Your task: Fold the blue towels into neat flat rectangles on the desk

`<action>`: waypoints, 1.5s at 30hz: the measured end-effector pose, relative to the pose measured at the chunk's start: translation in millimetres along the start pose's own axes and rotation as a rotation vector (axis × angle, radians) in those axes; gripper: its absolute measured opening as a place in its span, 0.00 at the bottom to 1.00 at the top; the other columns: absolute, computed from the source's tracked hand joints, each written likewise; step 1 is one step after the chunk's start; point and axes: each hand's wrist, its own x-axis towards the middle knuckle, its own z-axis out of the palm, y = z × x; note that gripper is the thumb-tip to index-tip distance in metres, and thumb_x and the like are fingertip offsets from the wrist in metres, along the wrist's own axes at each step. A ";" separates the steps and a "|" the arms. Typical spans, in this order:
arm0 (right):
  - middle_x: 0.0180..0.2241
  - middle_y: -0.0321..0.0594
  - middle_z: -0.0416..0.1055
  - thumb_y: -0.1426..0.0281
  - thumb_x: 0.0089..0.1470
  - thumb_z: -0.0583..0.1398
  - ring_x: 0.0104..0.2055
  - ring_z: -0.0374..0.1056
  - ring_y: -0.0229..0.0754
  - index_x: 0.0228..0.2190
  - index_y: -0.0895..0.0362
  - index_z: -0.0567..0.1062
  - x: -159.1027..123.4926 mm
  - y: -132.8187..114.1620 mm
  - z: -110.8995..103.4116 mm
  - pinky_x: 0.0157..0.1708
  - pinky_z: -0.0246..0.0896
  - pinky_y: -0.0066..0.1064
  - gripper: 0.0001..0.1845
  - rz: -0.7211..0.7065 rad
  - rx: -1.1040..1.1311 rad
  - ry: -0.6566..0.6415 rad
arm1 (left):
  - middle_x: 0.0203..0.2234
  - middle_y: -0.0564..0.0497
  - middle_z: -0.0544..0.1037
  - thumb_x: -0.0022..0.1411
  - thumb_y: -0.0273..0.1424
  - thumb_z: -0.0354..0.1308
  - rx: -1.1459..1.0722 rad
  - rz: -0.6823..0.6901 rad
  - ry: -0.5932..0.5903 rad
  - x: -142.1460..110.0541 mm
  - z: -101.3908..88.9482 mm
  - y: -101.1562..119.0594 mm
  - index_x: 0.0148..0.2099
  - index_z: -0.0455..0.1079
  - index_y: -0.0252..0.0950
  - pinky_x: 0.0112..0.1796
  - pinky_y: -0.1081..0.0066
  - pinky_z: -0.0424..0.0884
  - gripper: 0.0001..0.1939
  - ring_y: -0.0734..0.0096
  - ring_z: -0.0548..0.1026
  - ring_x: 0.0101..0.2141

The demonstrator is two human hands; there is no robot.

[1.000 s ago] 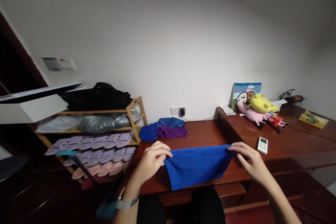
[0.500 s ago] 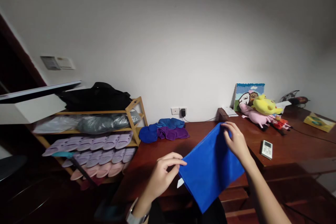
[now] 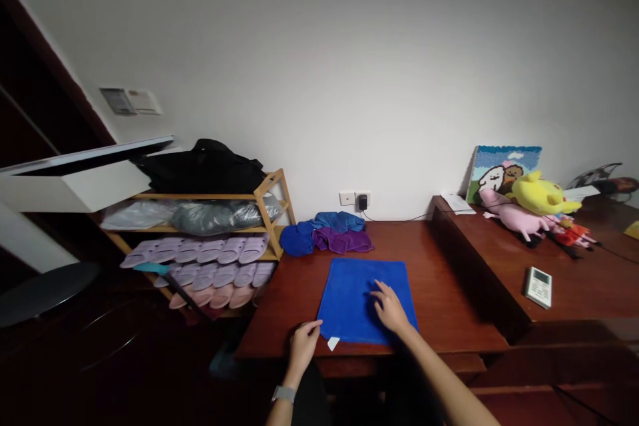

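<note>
A square blue cloth (image 3: 357,299) lies spread flat on the brown wooden table (image 3: 449,306), with a small white tag (image 3: 333,343) sticking out at its near left edge. At that near left corner my left hand (image 3: 303,346) has its thumb and fingertips pinched on the cloth's edge. Over the right half of the cloth is my right hand (image 3: 390,309), its fingers apart and holding nothing. Whether its fingertips touch the fabric is hard to tell. Behind the spread cloth, a crumpled purple cloth (image 3: 342,240) and blue cloths (image 3: 298,239) sit in a heap.
On the left stands a wooden rack (image 3: 272,213) with slippers (image 3: 210,251), plastic-wrapped bundles and a black bag (image 3: 202,170). A higher desk on the right bears plush toys (image 3: 542,196), a picture (image 3: 504,163) and a white remote (image 3: 539,287). A black plug (image 3: 362,202) sits in the wall socket.
The blue cloth has gone from hanging between both hands to lying flat on the table. My right hand has let go of its far corner and moved down and left.
</note>
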 end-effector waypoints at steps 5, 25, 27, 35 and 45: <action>0.72 0.37 0.48 0.61 0.68 0.44 0.75 0.40 0.49 0.67 0.51 0.63 -57.8 51.7 5.2 0.72 0.34 0.49 0.30 0.270 -0.242 -0.011 | 0.40 0.47 0.86 0.53 0.35 0.54 0.043 0.020 -0.013 -6.8 -3.0 -13.1 0.37 0.82 0.41 0.51 0.59 0.77 0.15 0.56 0.83 0.44; 0.74 0.37 0.40 0.55 0.69 0.37 0.76 0.33 0.45 0.72 0.58 0.46 -33.4 62.8 -11.5 0.73 0.29 0.44 0.37 0.320 -0.246 -0.068 | 0.38 0.47 0.86 0.51 0.36 0.54 0.084 0.011 0.023 -14.0 -4.8 -10.1 0.35 0.81 0.42 0.46 0.61 0.80 0.15 0.55 0.84 0.41; 0.74 0.36 0.39 0.54 0.69 0.38 0.76 0.33 0.46 0.72 0.57 0.46 -28.2 62.5 -6.8 0.73 0.28 0.44 0.37 0.330 -0.260 -0.095 | 0.38 0.47 0.86 0.51 0.37 0.53 0.091 -0.005 0.030 -13.1 -4.1 -13.5 0.35 0.81 0.42 0.46 0.60 0.80 0.15 0.54 0.84 0.40; 0.73 0.39 0.44 0.54 0.69 0.37 0.76 0.37 0.47 0.72 0.58 0.50 -9.7 70.4 -6.3 0.73 0.30 0.45 0.37 0.338 -0.250 -0.034 | 0.36 0.47 0.85 0.50 0.43 0.53 0.090 0.035 0.039 -9.0 -1.8 -26.7 0.34 0.80 0.43 0.44 0.61 0.80 0.17 0.54 0.84 0.39; 0.74 0.36 0.36 0.56 0.69 0.36 0.76 0.30 0.44 0.72 0.59 0.44 83.9 82.5 -6.5 0.73 0.24 0.43 0.37 0.369 -0.290 -0.084 | 0.36 0.48 0.86 0.48 0.47 0.57 0.027 -0.042 0.047 -5.0 -1.9 -42.9 0.32 0.81 0.45 0.43 0.62 0.79 0.17 0.53 0.83 0.39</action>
